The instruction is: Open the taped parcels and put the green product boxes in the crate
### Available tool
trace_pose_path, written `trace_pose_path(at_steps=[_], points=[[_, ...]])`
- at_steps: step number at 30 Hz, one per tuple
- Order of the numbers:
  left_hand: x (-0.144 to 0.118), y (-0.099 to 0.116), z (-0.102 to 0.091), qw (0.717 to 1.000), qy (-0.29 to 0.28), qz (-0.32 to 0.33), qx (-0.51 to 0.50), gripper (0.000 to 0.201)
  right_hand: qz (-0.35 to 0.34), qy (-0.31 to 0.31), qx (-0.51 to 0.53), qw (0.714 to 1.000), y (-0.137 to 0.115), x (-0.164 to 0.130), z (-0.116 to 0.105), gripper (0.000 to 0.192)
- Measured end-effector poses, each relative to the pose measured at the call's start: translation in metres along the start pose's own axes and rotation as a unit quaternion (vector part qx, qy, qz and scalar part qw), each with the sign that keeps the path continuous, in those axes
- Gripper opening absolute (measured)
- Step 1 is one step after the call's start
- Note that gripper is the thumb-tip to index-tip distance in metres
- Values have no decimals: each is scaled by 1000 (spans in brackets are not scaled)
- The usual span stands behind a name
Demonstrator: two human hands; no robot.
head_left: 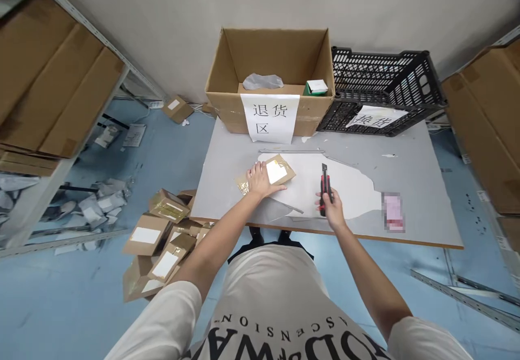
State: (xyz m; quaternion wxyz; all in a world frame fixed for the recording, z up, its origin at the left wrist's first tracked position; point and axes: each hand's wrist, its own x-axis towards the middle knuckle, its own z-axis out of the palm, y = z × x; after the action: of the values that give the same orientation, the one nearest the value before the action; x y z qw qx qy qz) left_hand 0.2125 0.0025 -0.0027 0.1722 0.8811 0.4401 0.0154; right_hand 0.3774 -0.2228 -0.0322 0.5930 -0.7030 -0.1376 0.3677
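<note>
Head view — the left hand (259, 180) presses flat on the small parcel (271, 173), while the right hand (332, 208), grasping the utility knife (324, 186), sits well right of it — blade pointing away.

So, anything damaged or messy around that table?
Yes. The table surface is peeled away in a ragged white patch by the knife, and small boxes lie tumbled on the floor at its left.
</note>
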Motion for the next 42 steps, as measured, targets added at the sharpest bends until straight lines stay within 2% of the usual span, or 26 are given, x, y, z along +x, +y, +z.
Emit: trace_pose_path(at_steps=[3,5,8,11,16,21,24,27,30,33,35,37,40,42], points=[[9,-36,-18,998,-10,-44,-50,91,20,1,83,996,0,-4,53,54],[13,-68,-29,986,-67,-83,-126,84,34,26,121,992,2,-7,87,53],[14,-105,-36,939,-182,-77,-281,85,62,49,178,981,6,-9,127,51],[10,-116,-35,899,-225,-62,-370,85,76,45,229,970,7,-11,145,46],[6,-112,-39,885,-266,-35,-381,85,84,32,236,968,4,-9,147,45],[-15,-108,-34,849,-319,-24,-420,94,47,4,223,974,-3,10,142,48],[-41,-98,-19,828,-296,-48,-474,102,45,-39,204,977,-13,31,135,45],[-68,-81,3,806,-264,-69,-525,101,43,-85,196,976,-23,48,126,43],[-89,-62,25,808,-241,-70,-533,97,32,-118,187,975,-31,58,121,43],[-99,-51,42,813,-226,-76,-532,88,31,-135,160,977,-37,61,123,44],[-96,-53,47,817,-216,-108,-524,86,27,-135,161,977,-38,59,123,46],[-84,-63,44,836,-193,-138,-495,88,12,-112,170,979,-37,53,121,48],[-46,-82,27,881,-122,-130,-439,87,-19,-38,160,986,-27,30,110,48],[-12,-91,8,892,-74,-115,-431,85,-24,15,136,990,-15,5,101,48]])
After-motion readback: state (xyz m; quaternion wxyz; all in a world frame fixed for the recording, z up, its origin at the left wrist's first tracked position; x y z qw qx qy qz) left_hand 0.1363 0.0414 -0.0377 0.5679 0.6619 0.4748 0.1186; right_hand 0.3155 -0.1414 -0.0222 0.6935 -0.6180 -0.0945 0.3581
